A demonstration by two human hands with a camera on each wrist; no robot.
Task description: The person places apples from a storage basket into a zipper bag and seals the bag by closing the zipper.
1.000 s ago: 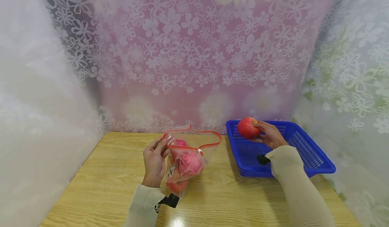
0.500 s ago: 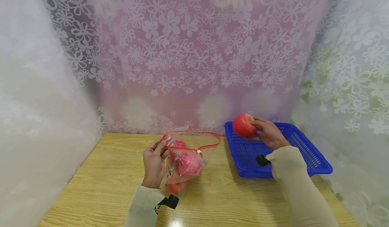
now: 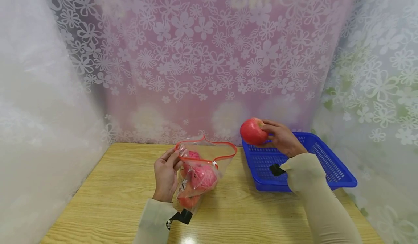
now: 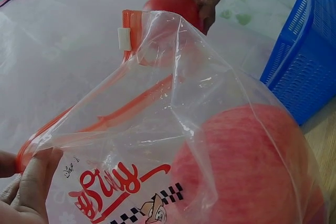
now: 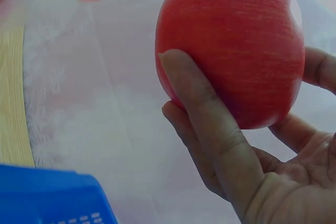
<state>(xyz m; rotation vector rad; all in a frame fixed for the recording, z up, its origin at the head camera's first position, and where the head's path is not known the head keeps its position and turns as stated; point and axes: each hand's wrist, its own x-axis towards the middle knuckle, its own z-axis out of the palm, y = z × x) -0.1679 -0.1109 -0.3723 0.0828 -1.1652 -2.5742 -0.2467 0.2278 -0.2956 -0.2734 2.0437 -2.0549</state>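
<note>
My left hand [image 3: 166,173] pinches the left edge of a clear zip bag [image 3: 225,160] with a red-orange rim and a white slider. The bag's mouth gapes, and several red apples [image 3: 204,178] lie inside it. Printed red lettering and a checkered strip show on its side in the left wrist view. My right hand [image 3: 282,139] grips another red apple [image 3: 253,131] by its right side, fingers and thumb around it. That apple is held above the left rim of the blue basket [image 3: 254,180], to the right of the bag and apart from it.
The blue plastic basket stands at the right of the wooden table [image 3: 114,193]. A pink flowered curtain [image 3: 209,62] hangs along the table's back edge, with pale sheets [image 3: 375,110] at the sides.
My right hand has carried its apple leftward and slightly up, from over the basket to its left rim. The left hand and the bag stay in place.
</note>
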